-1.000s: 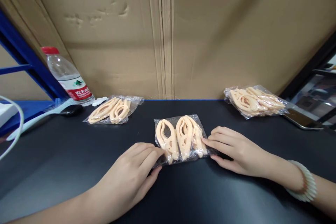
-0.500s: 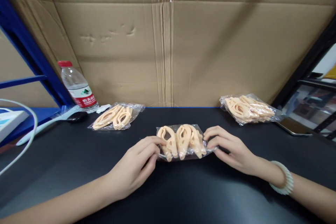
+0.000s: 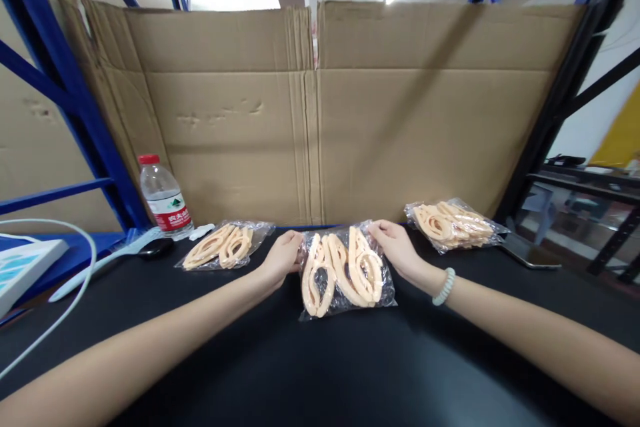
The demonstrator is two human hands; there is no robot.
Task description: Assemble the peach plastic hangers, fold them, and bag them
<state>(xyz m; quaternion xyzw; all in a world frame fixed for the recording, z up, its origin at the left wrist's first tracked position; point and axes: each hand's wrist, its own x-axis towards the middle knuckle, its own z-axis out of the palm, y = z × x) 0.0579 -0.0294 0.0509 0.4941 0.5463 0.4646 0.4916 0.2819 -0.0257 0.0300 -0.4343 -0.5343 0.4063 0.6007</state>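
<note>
Left hand: the left hand (image 3: 281, 257) is closed on the upper left edge of the middle packet (image 3: 345, 270), fingers pinching the clear film.
Right hand: the right hand (image 3: 397, 248) grips the packet's upper right edge in the same way; a pale beaded bracelet (image 3: 443, 286) sits on that wrist.
Packet position: it hangs between the two hands, its top edge raised and its lower edge down by the black table (image 3: 320, 373); whether it touches the tabletop cannot be told.
Packet look: a clear, crinkled plastic bag holding several peach-coloured plastic clips, long and looped, lying side by side and partly overlapping.
Beyond the left hand: a second packet of clips (image 3: 223, 245) lies flat on the table, just out from the left knuckles; farther out stand a water bottle (image 3: 163, 197) with a red cap and a white cable (image 3: 60, 283).
Beyond the right hand: a fuller packet of clips (image 3: 453, 223) lies near the right fingers, with a phone (image 3: 530, 255) past it.
Behind both hands: a cardboard wall (image 3: 320, 113) stands upright along the table's far edge.
</note>
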